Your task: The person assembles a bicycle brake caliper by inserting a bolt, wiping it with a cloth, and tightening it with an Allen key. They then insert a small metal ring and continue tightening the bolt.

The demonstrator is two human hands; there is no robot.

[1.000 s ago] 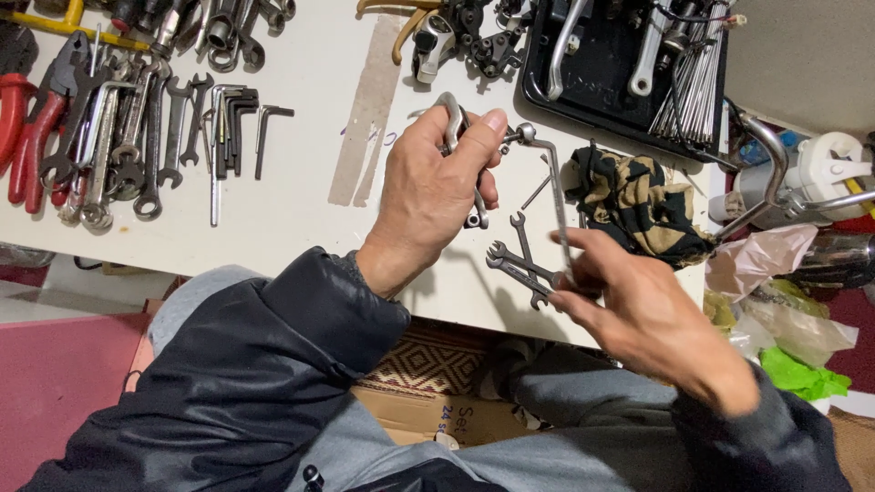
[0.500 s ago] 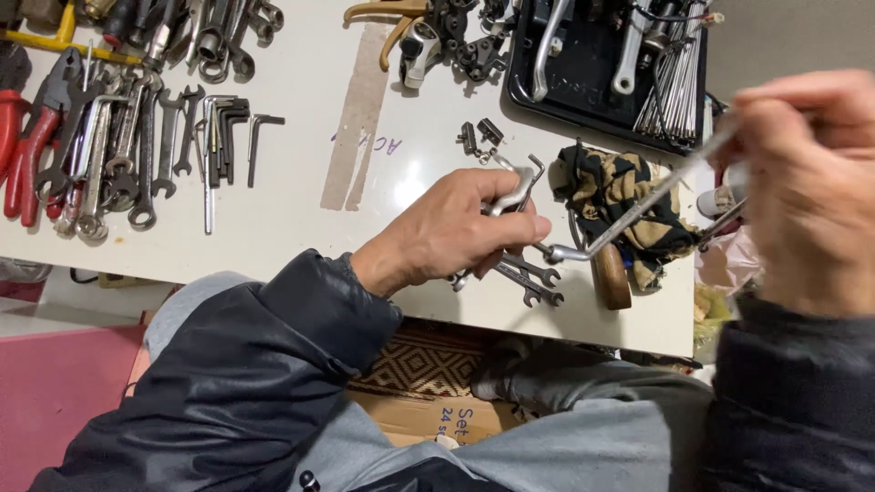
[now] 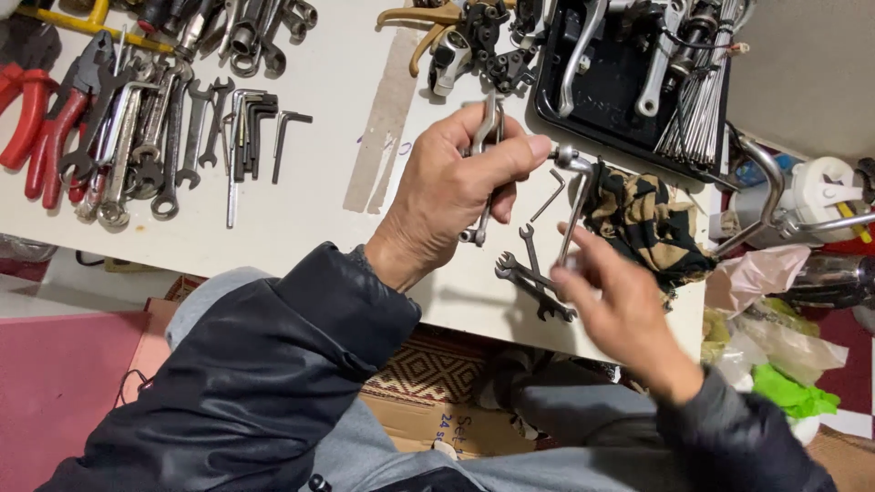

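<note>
My left hand [image 3: 456, 187] is closed around a slim metal wrench [image 3: 485, 173] held upright over the white table [image 3: 337, 109]. My right hand [image 3: 611, 292], a little blurred, pinches the lower end of a long L-shaped socket wrench [image 3: 576, 196], whose head nearly meets my left fingertips. Under my right hand two or three small open-end wrenches [image 3: 533, 278] lie on the table. A bent hex key [image 3: 549, 195] lies between the hands.
Rows of spanners and hex keys [image 3: 182, 137] and red-handled pliers [image 3: 41, 118] fill the table's left. A black tray [image 3: 629, 91] with levers and spokes sits far right, a patterned cloth [image 3: 643, 223] beside it. Plastic bags [image 3: 775, 355] lie off the right edge.
My right hand came down from the raised right side to the table edge with the long tool. My left hand lifted from the small wrenches and now holds one upright.
</note>
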